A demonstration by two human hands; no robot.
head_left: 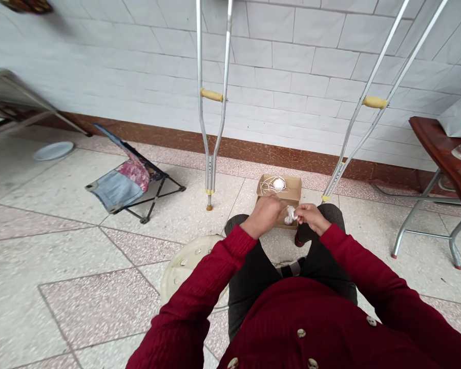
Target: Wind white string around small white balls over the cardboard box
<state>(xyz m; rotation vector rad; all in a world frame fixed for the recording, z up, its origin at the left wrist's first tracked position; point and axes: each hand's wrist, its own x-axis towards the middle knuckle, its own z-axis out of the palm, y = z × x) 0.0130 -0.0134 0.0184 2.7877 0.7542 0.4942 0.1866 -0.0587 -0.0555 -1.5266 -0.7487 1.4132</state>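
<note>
Both my hands meet over an open cardboard box (294, 190) on the floor between my knees. My left hand (268, 211), back upward, has its fingers curled closed at the edge of a small piece of white yarn (291, 210). From the other side my right hand (309, 216) pinches the same white piece between thumb and fingers. How my left fingertips hold it is hidden behind the hand. Below lies another white bundle (288, 221) in the near part of the box. A ball of white yarn (278, 183) with loose loops rests in the far part.
Two metal crutches (212, 96) (375, 102) lean on the tiled wall. A folding chair (119, 189) and a pale plastic stool (182, 262) stand to the left. At the right is a brown table (432, 136) with metal legs.
</note>
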